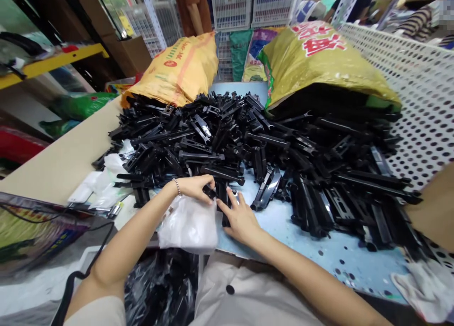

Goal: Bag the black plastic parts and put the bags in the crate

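Observation:
My left hand (pixel 195 186) is closed, its thumb and fingers around a small dark piece (pixel 209 192) that is mostly hidden. Just to the right, my right hand (pixel 243 219) grips a long black plastic part (pixel 222 191) at the table's front edge. Its index finger and thumb are on that part, while the other fingers are spread over the table. Under my left wrist lies a white plastic bag (pixel 189 224). A large heap of similar black plastic parts (pixel 213 123) spreads out beyond both hands.
A yellow-orange sack (pixel 184 64) and a yellow-green sack (pixel 326 66) lie behind the heap. A white perforated basket wall (pixel 422 94) stands at right. Crumpled white wrapping (pixel 109 179) sits at left. Below the table edge is a dark plastic bag (pixel 163 283). A person (pixel 193 9) stands at the back.

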A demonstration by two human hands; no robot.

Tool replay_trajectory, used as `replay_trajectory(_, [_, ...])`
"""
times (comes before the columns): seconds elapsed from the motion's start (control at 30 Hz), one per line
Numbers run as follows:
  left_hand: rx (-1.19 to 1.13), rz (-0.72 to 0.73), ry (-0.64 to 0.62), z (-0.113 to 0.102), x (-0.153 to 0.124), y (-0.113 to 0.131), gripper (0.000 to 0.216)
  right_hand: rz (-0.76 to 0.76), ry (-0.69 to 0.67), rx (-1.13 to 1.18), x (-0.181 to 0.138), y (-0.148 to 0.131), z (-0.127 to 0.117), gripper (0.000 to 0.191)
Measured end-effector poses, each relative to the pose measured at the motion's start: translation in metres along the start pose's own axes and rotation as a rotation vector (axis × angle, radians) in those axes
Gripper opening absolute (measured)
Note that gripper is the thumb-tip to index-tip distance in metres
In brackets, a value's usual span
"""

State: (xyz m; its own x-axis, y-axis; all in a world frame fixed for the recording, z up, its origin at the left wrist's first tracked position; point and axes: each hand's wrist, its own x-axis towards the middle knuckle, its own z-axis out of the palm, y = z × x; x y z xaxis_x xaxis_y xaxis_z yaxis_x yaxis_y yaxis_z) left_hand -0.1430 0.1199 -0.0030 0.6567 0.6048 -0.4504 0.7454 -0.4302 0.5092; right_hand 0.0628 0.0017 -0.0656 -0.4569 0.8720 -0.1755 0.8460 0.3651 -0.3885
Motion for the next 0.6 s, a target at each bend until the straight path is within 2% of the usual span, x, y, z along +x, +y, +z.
replay_trajectory(0.1, [-0.003,0.004,0.057,0.007,-0.001,0.006,0.051,-0.012,-0.020,-0.037,0.003,0.011,-0.006,0.087])
replay_trajectory(0.2, [0.123,0.025,0.074,0.025,0.000,0.012,0.053,-0.031,-0.014,-0.082,0.002,0.023,-0.009,0.082])
replay_trajectory(0.27, [0.184,0.019,0.126,0.037,-0.001,0.012,0.046,-0.052,-0.001,-0.099,0.001,0.030,-0.009,0.079])
replay_trajectory(0.37, [0.129,0.080,0.309,0.045,-0.004,0.004,0.028,-0.087,0.032,-0.102,-0.001,0.038,-0.007,0.079])
replay_trajectory(0.43, [0.017,0.122,0.469,0.043,-0.006,-0.003,0.026,-0.105,0.057,-0.094,-0.001,0.043,-0.006,0.080])
replay_trajectory(0.5, [-0.063,0.080,0.641,0.037,-0.004,-0.008,0.027,-0.113,0.092,-0.087,0.002,0.047,-0.006,0.078])
replay_trajectory(0.6, [-0.059,-0.068,0.850,0.029,0.007,-0.008,0.026,-0.101,0.187,-0.109,0.013,0.056,-0.012,0.073])
